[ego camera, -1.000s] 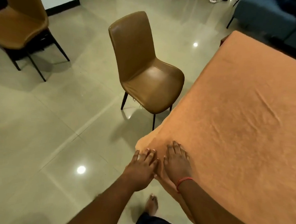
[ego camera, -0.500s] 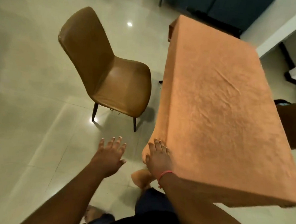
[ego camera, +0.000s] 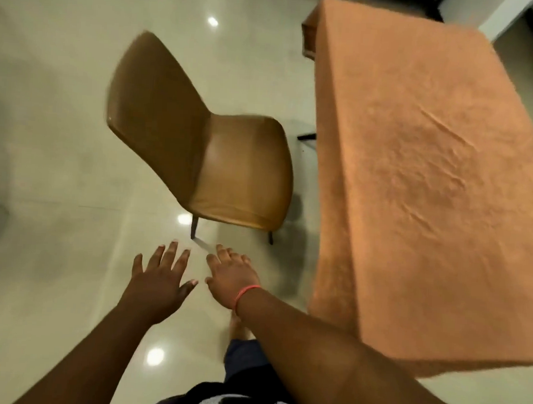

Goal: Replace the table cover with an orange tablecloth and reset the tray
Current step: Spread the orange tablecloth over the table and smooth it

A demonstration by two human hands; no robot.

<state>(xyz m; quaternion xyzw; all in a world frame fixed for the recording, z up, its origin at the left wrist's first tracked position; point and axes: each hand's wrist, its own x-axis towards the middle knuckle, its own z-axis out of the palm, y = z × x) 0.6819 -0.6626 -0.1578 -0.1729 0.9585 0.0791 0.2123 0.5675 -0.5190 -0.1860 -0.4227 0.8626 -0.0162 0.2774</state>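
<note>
Over floor [ego camera: 60, 160], both hands' fingers [ego camera: 166, 255] seemingly splayed, empty.

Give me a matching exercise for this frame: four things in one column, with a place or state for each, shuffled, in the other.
1. orange tablecloth
2. brown chair
3. left hand
4. right hand

A. stands on the floor, left of the table
B. open, red band at its wrist
C. spread over the table, wrinkled
D. open, fingers spread, bare wrist

Pairs: 1-C, 2-A, 3-D, 4-B
</note>
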